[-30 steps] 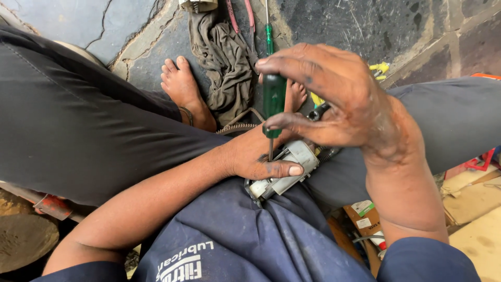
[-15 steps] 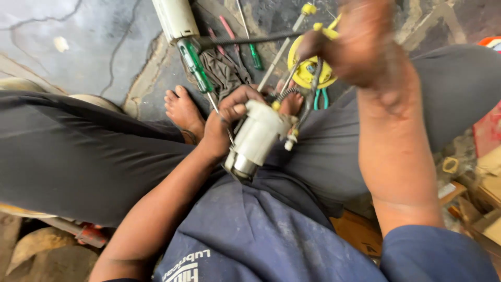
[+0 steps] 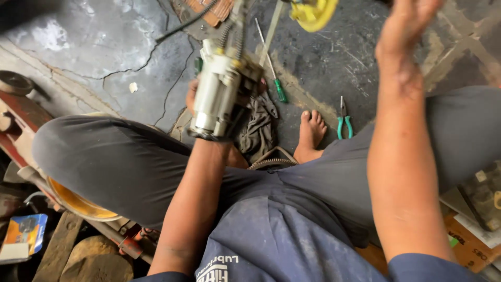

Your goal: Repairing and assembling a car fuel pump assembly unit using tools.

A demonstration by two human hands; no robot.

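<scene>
Head view: my left hand (image 3: pixel 195 99) fingers wrapped on white pump housing (image 3: pixel 216 94); right hand (image 3: pixel 404 31) raised, fingers cropped, can't tell. One-handed hold could slip, springs dangling.

1. A small flat packet (image 3: pixel 23 236) lies at the lower left on the floor, rectangular, blue and orange with a white lower edge.
2. Brown cardboard boxes (image 3: pixel 472 245) sit at the lower right, beside the person's leg, one with dark print.
3. A white paper sheet (image 3: pixel 482 234) rests on them.
</scene>
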